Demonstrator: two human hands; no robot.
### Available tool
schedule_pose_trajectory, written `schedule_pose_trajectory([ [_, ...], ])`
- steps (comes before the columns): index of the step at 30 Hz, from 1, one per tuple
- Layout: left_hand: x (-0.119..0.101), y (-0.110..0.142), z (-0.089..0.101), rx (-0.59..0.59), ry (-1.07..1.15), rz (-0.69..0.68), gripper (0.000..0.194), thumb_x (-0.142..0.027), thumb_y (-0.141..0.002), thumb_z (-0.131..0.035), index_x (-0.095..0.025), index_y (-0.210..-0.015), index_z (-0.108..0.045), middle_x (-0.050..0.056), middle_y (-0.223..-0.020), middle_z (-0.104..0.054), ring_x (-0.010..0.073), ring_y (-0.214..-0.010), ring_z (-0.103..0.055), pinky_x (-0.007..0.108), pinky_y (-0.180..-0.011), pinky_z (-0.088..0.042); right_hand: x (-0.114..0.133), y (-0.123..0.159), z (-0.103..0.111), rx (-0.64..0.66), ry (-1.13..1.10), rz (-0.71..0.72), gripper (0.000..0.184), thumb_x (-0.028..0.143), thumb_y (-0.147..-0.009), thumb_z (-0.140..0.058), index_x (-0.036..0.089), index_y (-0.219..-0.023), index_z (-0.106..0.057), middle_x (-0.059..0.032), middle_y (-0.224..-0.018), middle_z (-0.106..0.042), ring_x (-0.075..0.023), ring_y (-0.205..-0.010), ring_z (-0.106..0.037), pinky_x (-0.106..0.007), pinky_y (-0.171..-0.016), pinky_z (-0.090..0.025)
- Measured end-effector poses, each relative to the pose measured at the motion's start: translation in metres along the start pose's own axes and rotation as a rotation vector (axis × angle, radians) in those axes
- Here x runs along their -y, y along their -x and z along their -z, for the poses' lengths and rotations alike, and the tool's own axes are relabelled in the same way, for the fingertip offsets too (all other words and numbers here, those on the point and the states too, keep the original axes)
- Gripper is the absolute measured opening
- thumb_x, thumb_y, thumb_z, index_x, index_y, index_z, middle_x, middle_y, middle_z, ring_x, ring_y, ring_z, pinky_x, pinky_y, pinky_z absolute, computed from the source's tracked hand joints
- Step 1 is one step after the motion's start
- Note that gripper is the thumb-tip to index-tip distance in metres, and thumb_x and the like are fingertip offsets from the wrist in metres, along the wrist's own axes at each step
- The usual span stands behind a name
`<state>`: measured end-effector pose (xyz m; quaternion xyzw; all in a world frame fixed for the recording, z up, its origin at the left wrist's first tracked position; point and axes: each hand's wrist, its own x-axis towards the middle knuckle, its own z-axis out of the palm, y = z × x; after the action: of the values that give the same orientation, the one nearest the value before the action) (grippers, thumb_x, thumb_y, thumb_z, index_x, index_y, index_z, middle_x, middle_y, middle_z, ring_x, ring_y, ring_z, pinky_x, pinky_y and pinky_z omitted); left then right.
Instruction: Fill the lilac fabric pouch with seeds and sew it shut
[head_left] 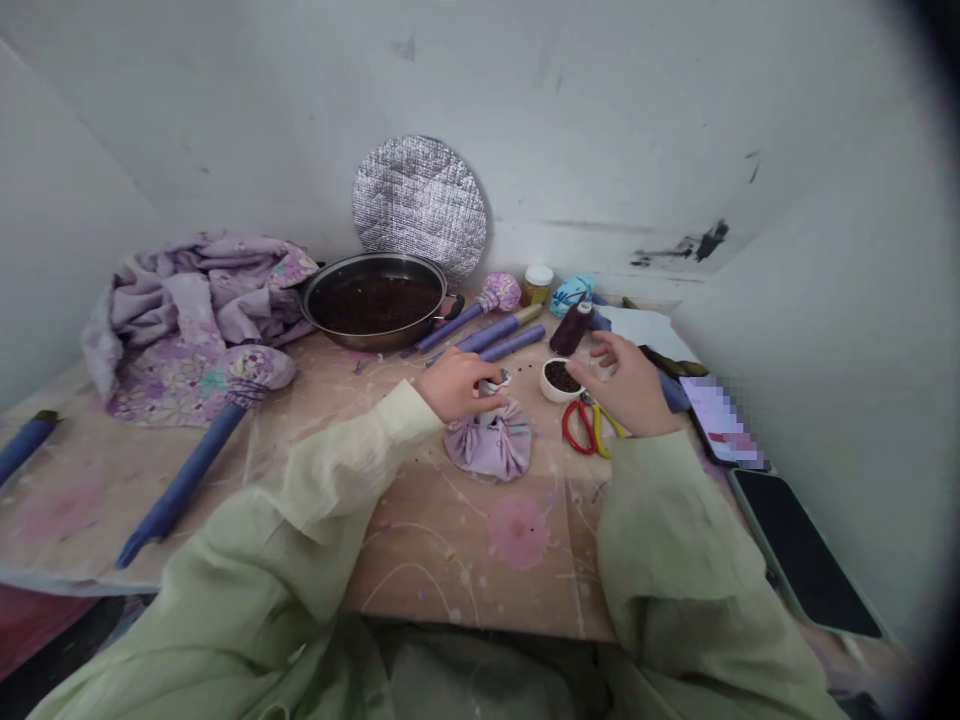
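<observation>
Pan (375, 342), dark contents, on table (435, 520). Left hand (454, 385), grip pinching the gathered mouth of a lilac pouch (487, 455), centre table. White bowl (556, 393) of dark granules, right of pouch. Scissors (597, 432), red and yellow, near bowl. Right hand (634, 385), grip spread, thumb at bowl's rim.

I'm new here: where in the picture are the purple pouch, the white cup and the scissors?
Pouch (491, 455): head view, front of its gathered cloth.
Cup (556, 394): head view, its white outer wall.
Scissors (598, 430): head view, on the handles.
</observation>
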<state>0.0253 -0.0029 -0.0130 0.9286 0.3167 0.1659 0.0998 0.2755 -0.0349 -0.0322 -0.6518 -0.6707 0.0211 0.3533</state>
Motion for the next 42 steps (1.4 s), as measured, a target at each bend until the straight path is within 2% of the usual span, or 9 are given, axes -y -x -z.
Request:
schedule_pose_trajectory([
  [5, -0.003, 0.004, -0.008, -0.078, 0.063, 0.035, 0.017, -0.035, -0.073, -0.062, -0.018, -0.076, -0.063, 0.001, -0.075, -0.066, 0.0192, -0.081, -0.057, 0.033, -0.076, -0.032, -0.025, 0.003, -0.024, 0.315, 0.366, -0.128, 0.079, 0.064, -0.057, -0.065, 0.011, -0.114, -0.051, -0.021, -0.107, -0.056, -0.0379, -0.102, -0.051, -0.052, -0.082, -0.04],
  [8, -0.003, 0.007, -0.007, -0.065, 0.132, 0.047, 0.014, -0.03, -0.073, -0.061, -0.019, -0.081, -0.062, 0.0, -0.08, -0.068, 0.0191, -0.084, -0.057, 0.034, -0.078, -0.031, -0.023, 0.006, -0.032, 0.332, 0.427, -0.186, 0.078, 0.067, -0.057, -0.063, 0.014, -0.114, -0.051, -0.0203, -0.112, -0.054, -0.0386, -0.106, -0.048, -0.051, -0.083, -0.038],
  [12, -0.004, 0.009, -0.003, -0.069, 0.22, 0.071, 0.022, -0.029, -0.072, -0.063, -0.019, -0.091, -0.058, 0.0, -0.085, -0.069, 0.0193, -0.088, -0.057, 0.034, -0.08, -0.031, -0.018, 0.005, -0.038, 0.325, 0.421, -0.22, 0.072, 0.062, -0.062, -0.062, 0.012, -0.113, -0.052, -0.0206, -0.11, -0.055, -0.0369, -0.106, -0.048, -0.048, -0.084, -0.037],
  [17, -0.006, 0.011, 0.002, -0.071, 0.239, 0.056, 0.023, -0.033, -0.073, -0.066, -0.02, -0.089, -0.059, -0.001, -0.081, -0.07, 0.02, -0.089, -0.055, 0.035, -0.08, -0.029, -0.017, 0.002, -0.042, 0.256, 0.314, -0.229, 0.068, 0.052, -0.055, -0.071, 0.011, -0.105, -0.053, -0.0187, -0.102, -0.06, -0.0347, -0.103, -0.053, -0.047, -0.086, -0.039],
  [21, -0.008, 0.012, 0.006, -0.102, 0.246, 0.048, 0.023, -0.036, -0.072, -0.069, -0.02, -0.087, -0.06, -0.002, -0.08, -0.07, 0.0191, -0.09, -0.055, 0.036, -0.081, -0.025, -0.011, 0.002, -0.038, 0.199, 0.108, -0.194, 0.065, 0.048, -0.054, -0.072, 0.014, -0.105, -0.05, -0.0144, -0.101, -0.061, -0.0302, -0.093, -0.059, -0.043, -0.08, -0.044],
  [25, -0.008, 0.014, 0.008, -0.119, 0.246, 0.024, 0.023, -0.037, -0.073, -0.068, -0.02, -0.087, -0.06, -0.001, -0.082, -0.07, 0.019, -0.091, -0.055, 0.036, -0.081, -0.024, 0.007, 0.004, -0.022, 0.146, -0.132, -0.122, 0.068, 0.051, -0.053, -0.073, 0.017, -0.106, -0.048, -0.0104, -0.103, -0.06, -0.0259, -0.091, -0.06, -0.041, -0.079, -0.046],
  [31, -0.007, 0.016, 0.016, -0.154, 0.215, -0.007, 0.03, -0.041, -0.069, -0.071, -0.021, -0.087, -0.059, -0.002, -0.087, -0.067, 0.0199, -0.093, -0.054, 0.034, -0.079, -0.024, 0.047, 0.001, 0.009, 0.251, -0.385, 0.021, 0.065, 0.046, -0.057, -0.076, 0.022, -0.109, -0.045, -0.0069, -0.109, -0.058, -0.0226, -0.097, -0.059, -0.037, -0.084, -0.048],
  [36, -0.005, 0.018, 0.018, -0.225, 0.214, -0.016, 0.051, -0.042, -0.067, -0.071, -0.021, -0.109, -0.052, 0.004, -0.102, -0.062, 0.0217, -0.095, -0.055, 0.035, -0.081, -0.029, 0.066, -0.004, 0.019, 0.309, -0.393, 0.106, 0.064, 0.044, -0.056, -0.077, 0.023, -0.108, -0.046, -0.0055, -0.108, -0.058, -0.0228, -0.096, -0.058, -0.037, -0.083, -0.048],
  [42, 0.001, 0.016, 0.01, -0.221, 0.283, -0.086, 0.068, -0.049, -0.07, -0.067, -0.023, -0.128, -0.041, 0.012, -0.122, -0.05, 0.0288, -0.113, -0.046, 0.043, -0.09, -0.038, 0.069, -0.001, 0.014, 0.328, -0.407, 0.114, 0.066, 0.042, -0.057, -0.077, 0.023, -0.112, -0.045, -0.0065, -0.111, -0.056, -0.0233, -0.102, -0.056, -0.037, -0.089, -0.045],
])
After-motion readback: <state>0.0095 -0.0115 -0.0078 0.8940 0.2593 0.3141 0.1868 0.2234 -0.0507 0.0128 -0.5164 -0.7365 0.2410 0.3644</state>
